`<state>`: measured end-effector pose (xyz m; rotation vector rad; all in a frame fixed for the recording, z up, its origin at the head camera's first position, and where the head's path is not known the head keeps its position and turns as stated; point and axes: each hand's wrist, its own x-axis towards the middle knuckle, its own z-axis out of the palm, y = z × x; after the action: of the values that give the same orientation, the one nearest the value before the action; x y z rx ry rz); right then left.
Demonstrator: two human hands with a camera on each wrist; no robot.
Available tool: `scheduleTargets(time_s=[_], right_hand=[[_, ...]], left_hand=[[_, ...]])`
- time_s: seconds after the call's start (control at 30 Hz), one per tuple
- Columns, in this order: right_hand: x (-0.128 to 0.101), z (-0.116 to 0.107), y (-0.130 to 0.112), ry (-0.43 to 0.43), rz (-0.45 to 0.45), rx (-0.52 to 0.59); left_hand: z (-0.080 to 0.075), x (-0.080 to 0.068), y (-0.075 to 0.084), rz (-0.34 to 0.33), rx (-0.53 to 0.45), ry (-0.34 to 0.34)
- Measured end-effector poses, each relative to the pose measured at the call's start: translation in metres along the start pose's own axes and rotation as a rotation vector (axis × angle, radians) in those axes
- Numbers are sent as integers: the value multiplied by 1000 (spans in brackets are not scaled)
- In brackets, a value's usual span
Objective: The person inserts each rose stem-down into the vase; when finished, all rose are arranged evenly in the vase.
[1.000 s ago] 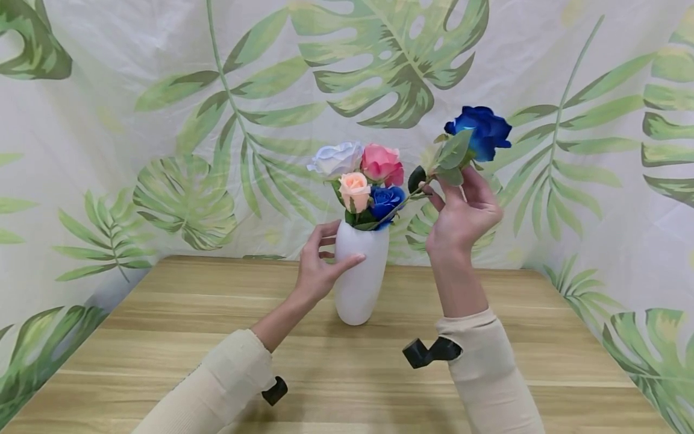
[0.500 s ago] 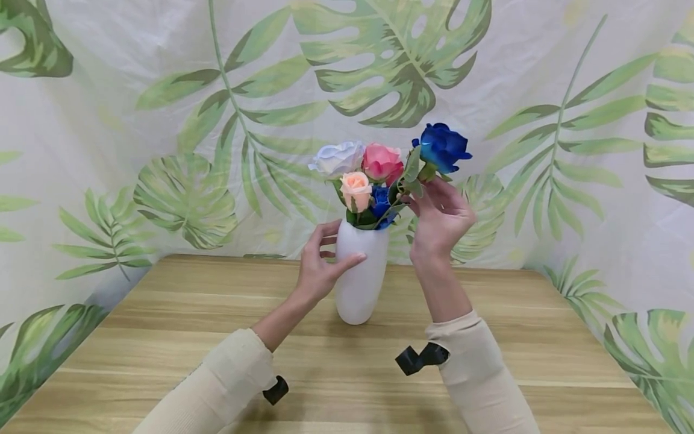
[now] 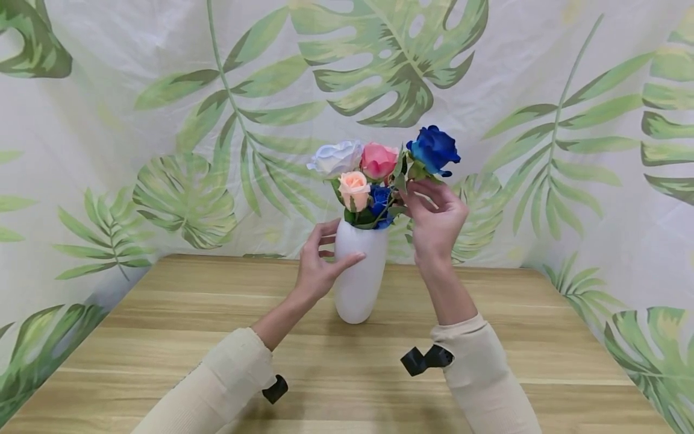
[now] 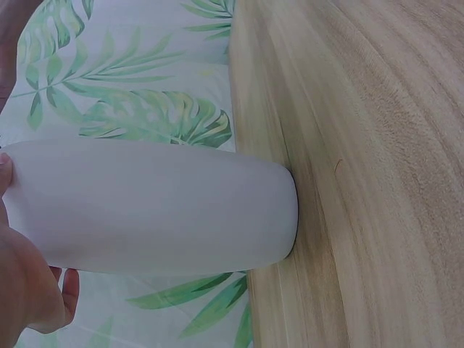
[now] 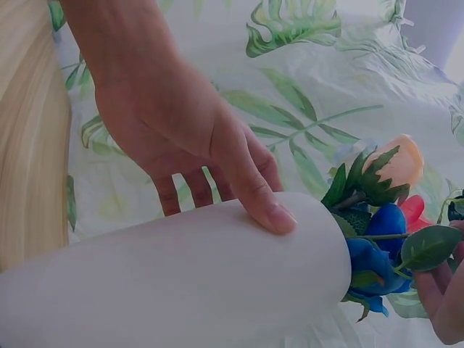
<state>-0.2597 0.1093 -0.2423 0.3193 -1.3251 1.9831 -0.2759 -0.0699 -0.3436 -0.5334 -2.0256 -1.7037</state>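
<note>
Change: the right hand (image 3: 436, 220) has carried the dark blue rose (image 3: 432, 149) in from out wide on the right, and now it sits close beside the bouquet, its stem slanting down to the vase mouth.
Meaning: by my read, the stem is going into the neck and this flower is nearly seated with the rest.
Right grip: fingers pinch the stem just under the bloom, among its leaves.
Left grip: the left hand (image 3: 320, 265) wraps the white vase (image 3: 359, 277), thumb across the front, steadying it just as before.
Vase: smooth, matte, narrow-necked, upright on the wooden table (image 3: 179, 325).
Bouquet: white rose (image 3: 336, 158), pink rose (image 3: 378, 160), peach rose (image 3: 354, 182) and a smaller blue rose (image 3: 379, 196), already in.
</note>
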Motion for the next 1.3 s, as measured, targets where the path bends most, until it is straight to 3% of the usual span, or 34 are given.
scheduleTargets(time_s=[0.67, 1.3], right_hand=[[0, -1, 1, -121, 20, 63], [-10, 6, 10, -219, -54, -154]], left_hand=[[0, 0, 1, 8, -3, 5], [0, 1, -1, 4, -6, 6]])
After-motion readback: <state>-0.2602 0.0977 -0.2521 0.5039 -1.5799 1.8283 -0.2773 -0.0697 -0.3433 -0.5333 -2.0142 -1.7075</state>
